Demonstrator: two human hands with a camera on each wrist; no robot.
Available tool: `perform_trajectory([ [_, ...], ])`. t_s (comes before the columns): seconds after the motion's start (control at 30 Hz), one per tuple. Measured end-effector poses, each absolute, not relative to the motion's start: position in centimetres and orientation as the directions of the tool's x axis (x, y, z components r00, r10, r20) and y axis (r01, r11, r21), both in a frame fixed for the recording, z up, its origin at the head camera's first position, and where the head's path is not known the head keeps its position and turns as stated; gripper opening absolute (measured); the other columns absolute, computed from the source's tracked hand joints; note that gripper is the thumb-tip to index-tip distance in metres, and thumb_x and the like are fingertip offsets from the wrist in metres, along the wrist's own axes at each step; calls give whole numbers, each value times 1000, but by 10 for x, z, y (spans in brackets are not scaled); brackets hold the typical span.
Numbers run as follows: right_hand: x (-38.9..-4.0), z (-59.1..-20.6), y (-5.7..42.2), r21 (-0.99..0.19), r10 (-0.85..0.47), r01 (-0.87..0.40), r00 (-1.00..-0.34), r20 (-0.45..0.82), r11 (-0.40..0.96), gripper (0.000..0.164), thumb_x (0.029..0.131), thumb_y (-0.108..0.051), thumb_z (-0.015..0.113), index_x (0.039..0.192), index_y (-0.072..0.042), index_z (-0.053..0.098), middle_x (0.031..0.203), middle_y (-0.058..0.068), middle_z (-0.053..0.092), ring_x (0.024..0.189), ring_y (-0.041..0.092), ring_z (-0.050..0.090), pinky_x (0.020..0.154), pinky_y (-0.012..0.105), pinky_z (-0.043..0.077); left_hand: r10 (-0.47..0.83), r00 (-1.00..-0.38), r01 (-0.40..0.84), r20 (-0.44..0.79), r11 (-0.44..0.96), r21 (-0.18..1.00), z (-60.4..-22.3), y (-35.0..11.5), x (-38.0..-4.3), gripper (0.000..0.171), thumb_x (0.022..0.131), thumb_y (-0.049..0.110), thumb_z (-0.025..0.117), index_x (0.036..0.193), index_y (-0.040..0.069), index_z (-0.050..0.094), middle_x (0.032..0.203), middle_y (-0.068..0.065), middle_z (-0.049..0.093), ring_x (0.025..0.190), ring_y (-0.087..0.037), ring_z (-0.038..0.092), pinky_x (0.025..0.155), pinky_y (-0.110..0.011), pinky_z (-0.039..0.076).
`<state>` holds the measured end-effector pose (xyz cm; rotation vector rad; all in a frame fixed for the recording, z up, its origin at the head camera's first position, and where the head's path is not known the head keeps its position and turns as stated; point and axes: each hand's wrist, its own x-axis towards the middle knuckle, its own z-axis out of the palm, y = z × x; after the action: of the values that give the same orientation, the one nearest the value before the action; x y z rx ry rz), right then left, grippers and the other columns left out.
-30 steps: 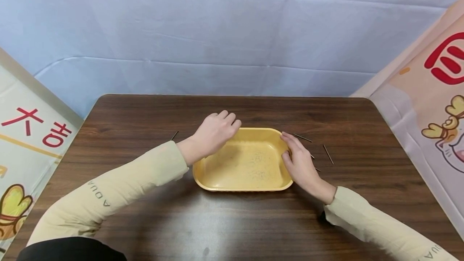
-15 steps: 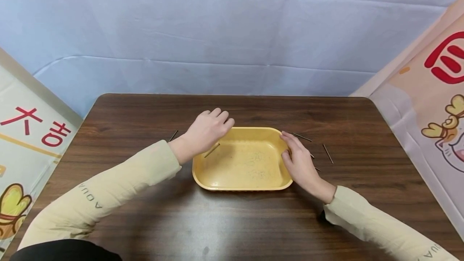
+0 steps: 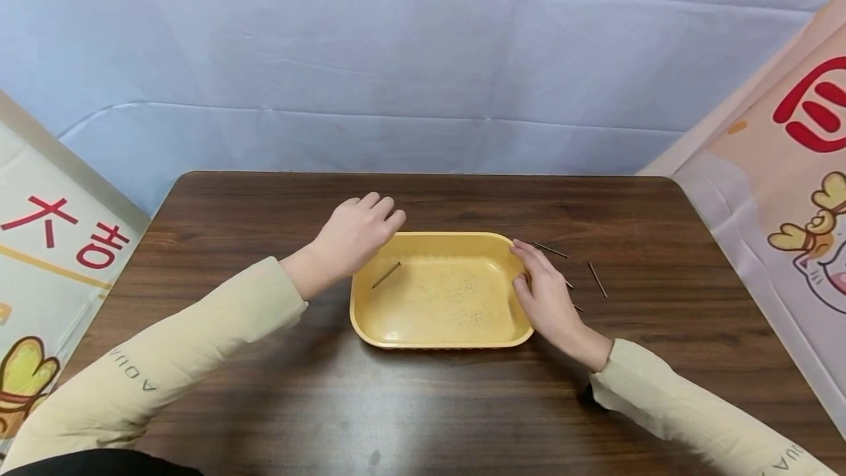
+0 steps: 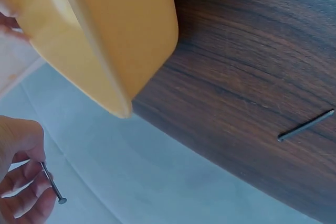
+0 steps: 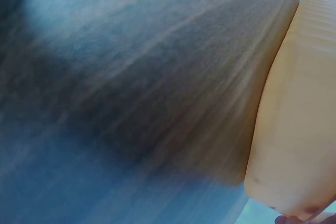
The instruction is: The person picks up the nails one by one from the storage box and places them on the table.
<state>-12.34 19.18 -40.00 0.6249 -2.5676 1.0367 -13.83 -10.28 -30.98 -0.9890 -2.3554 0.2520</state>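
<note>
My left hand (image 3: pixel 360 230) is over the far left corner of the yellow plastic tray (image 3: pixel 443 347). In the left wrist view it pinches a nail (image 4: pixel 53 184) between thumb and fingers, head end sticking out. Another nail (image 3: pixel 386 275) lies slanted inside the tray on its left side. My right hand (image 3: pixel 551 303) holds the tray's right end, its fingers along the rim by the far corner and its thumb at the inner edge. Only fingertips (image 5: pixel 289 219) of it show at the bottom of the right wrist view.
Several nails lie on the brown table (image 3: pixel 264 402) right of the tray, including one nail (image 3: pixel 598 280) farthest right and one nail (image 3: pixel 551 250) farther back. The left wrist view shows a nail (image 4: pixel 305 125) on the table beside the tray. A pale cloth (image 3: pixel 423 57) hangs behind.
My left hand has moved left from over the tray towards its far left corner, uncovering the nail inside. The right hand and tray have stayed in place.
</note>
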Motion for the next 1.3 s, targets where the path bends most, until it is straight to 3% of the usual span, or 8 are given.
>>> perform_trajectory([
  [0.3,-123,-400,192,-577,-283,-501,-858,429,645,40,78,10,48,118,10,54,127,19,50,111,31,52,80,41,48,681,-566,584,464,729,-357,-308,-118,-132,16,74,-12,52,74,4,52,68,-7,45,58,-24,41,44,-28,35],
  [0.57,-122,-400,192,-587,-284,-490,-866,411,645,40,79,9,48,119,9,54,128,18,50,111,30,52,78,39,49,641,-563,582,522,756,-301,-305,-122,-125,17,67,-13,52,68,4,49,63,-7,41,53,-23,35,39,-27,30],
  [0.73,-122,-399,193,-589,-284,-489,-867,410,643,40,79,10,49,119,9,54,128,19,50,111,31,52,79,40,48,616,-562,585,551,768,-262,-300,-124,-119,18,66,-13,46,66,5,47,60,-5,37,53,-22,32,39,-26,28],
  [1.0,-123,-399,192,-583,-283,-496,-862,420,644,40,78,10,49,118,10,54,127,19,50,110,31,52,79,41,49,583,-556,588,592,780,-215,-297,-133,-113,16,62,-11,48,65,4,43,60,-6,35,52,-23,35,37,-27,27],
  [1.3,-123,-398,192,-586,-284,-495,-863,418,642,40,78,10,49,118,10,54,127,20,50,111,32,52,81,42,48,534,-615,557,580,815,-160,-292,-143,-103,17,60,-8,50,71,4,48,63,-5,41,56,-24,42,37,-30,34],
])
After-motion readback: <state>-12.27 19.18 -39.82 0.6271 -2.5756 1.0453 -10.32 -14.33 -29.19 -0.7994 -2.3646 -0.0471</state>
